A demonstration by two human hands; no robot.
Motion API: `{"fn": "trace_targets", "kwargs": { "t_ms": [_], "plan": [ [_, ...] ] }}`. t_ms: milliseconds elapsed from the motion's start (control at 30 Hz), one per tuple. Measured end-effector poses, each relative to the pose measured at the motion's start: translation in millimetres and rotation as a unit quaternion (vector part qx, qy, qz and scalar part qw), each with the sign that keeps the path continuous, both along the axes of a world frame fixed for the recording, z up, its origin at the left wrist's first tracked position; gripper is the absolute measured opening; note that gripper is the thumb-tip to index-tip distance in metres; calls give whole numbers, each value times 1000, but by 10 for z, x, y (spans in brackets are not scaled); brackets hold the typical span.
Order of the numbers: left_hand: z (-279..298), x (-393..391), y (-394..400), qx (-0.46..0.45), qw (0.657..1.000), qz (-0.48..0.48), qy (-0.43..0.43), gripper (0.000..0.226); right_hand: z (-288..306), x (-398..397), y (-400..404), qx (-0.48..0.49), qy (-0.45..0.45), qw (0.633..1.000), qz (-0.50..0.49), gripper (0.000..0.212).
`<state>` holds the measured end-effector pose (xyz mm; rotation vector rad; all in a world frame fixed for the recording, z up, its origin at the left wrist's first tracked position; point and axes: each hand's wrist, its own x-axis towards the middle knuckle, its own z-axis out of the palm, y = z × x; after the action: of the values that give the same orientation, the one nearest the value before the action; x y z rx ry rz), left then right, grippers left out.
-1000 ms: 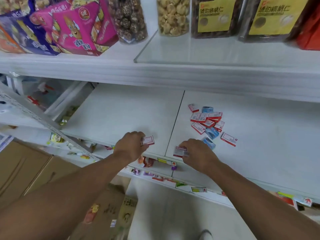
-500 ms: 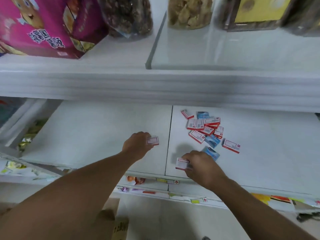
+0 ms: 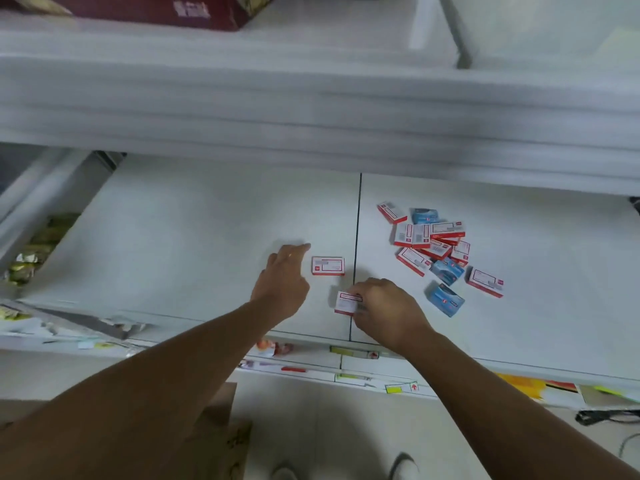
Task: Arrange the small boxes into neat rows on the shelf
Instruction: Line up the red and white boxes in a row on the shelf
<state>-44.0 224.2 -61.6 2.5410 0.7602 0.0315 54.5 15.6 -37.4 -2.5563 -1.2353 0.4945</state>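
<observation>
A red-and-white small box (image 3: pixel 328 265) lies flat on the white shelf (image 3: pixel 194 237), just left of the seam between the two panels. My left hand (image 3: pixel 282 282) rests beside it on its left, fingers apart, touching nothing. My right hand (image 3: pixel 386 310) pinches a second red-and-white box (image 3: pixel 347 302) near the shelf's front edge, right at the seam. A loose pile of several red-and-white and blue boxes (image 3: pixel 434 249) lies scattered on the right panel.
The upper shelf's thick edge (image 3: pixel 311 109) overhangs close above. Price-tag strips (image 3: pixel 353 353) run along the front rail. A cardboard carton (image 3: pixel 221 438) stands on the floor below; snack packets (image 3: pixel 31 254) sit at the far left.
My left hand has let go of its box, which now lies flat on the shelf. My right hand has carried its box slightly left. The camera has tilted down and moved closer.
</observation>
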Motion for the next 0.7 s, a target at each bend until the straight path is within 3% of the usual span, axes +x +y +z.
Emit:
{"fn": "trace_targets", "kwargs": {
  "t_ms": [133, 467, 633, 700],
  "plan": [
    [0, -391, 39, -20, 999, 30, -18, 60, 40, -39, 294, 10, -13, 1000, 10, 48],
    [-115, -648, -141, -86, 984, 132, -83, 38, -260, -80, 514, 5, -28, 1000, 6, 51],
    [-26, -650, -378, -146, 968, 158, -131, 36, -94, -177, 193, 102, -36, 990, -96, 36],
    [0, -617, -507, -172, 956, 182, -154, 34, -77, -232, 73, 166, 41, 967, -187, 29]
  ]
}}
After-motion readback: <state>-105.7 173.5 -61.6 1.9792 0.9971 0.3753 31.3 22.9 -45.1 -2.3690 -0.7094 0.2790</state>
